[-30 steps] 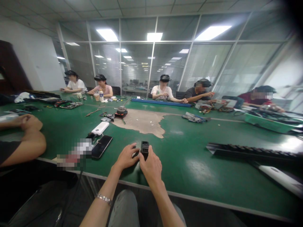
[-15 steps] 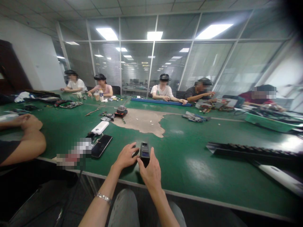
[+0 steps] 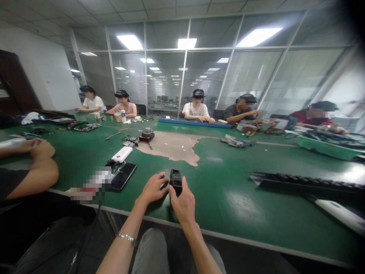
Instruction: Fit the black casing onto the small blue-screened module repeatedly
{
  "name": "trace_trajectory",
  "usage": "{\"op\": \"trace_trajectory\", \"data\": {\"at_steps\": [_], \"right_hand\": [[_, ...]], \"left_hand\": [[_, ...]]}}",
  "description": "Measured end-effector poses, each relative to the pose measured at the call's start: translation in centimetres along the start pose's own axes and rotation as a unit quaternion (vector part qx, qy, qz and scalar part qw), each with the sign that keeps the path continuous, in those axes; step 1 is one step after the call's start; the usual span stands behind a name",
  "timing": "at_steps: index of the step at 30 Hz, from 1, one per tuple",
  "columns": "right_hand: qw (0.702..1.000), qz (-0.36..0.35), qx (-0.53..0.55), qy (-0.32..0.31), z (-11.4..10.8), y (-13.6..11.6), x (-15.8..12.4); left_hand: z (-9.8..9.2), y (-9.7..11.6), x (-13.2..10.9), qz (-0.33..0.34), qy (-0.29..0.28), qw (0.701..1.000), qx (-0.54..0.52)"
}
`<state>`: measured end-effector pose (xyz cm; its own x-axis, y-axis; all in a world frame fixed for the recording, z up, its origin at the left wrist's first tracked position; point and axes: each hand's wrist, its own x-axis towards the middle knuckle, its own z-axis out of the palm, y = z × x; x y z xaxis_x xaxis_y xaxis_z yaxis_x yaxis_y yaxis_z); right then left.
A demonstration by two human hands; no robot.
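Observation:
A small black box-shaped device (image 3: 175,179) stands upright over the green table (image 3: 228,182), near its front edge. My right hand (image 3: 183,203) is closed round the device's lower part, thumb and fingers wrapped on its sides. My left hand (image 3: 153,189) rests on the table just left of the device, fingers curled, their tips at the device's left side; whether they hold anything is hidden. A metal bracelet (image 3: 125,238) sits on my left wrist.
A black phone (image 3: 123,176) and a white power bank (image 3: 122,154) lie to the left. Another person's folded arms (image 3: 31,167) rest at the far left. A long black rail (image 3: 302,182) lies at right. A worn patch (image 3: 171,146) and small parts mark the middle; several people sit opposite.
My right hand has turned the black device slightly and raised it a little. My left hand has stayed in place. The view has shifted slightly.

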<state>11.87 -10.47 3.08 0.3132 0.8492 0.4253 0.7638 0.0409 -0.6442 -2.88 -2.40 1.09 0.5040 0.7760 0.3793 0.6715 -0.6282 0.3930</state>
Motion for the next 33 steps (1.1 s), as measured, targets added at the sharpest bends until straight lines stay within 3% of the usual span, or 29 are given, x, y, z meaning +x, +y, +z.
{"op": "trace_trajectory", "data": {"at_steps": [4, 9, 15, 27, 33], "right_hand": [[0.998, -0.009, 0.042, 0.054, -1.9, -0.2, 1.3], [0.997, 0.019, 0.018, 0.076, -3.3, 2.8, 2.0], [0.998, 0.043, -0.021, 0.049, -2.7, 6.3, 1.0], [0.998, 0.024, -0.037, 0.034, -2.4, 7.0, 0.5], [0.998, -0.004, -0.026, 0.059, -2.0, 7.7, 0.4]], "left_hand": [[0.1, -0.1, 0.0, 0.001, -0.003, 1.000, 0.007], [0.2, -0.2, 0.0, 0.000, 0.002, 1.000, 0.014], [0.3, -0.3, 0.1, 0.009, -0.002, 1.000, 0.023], [0.2, -0.1, 0.1, 0.011, -0.005, 0.999, 0.030], [0.2, 0.0, 0.2, 0.014, -0.010, 0.999, 0.035]]}}
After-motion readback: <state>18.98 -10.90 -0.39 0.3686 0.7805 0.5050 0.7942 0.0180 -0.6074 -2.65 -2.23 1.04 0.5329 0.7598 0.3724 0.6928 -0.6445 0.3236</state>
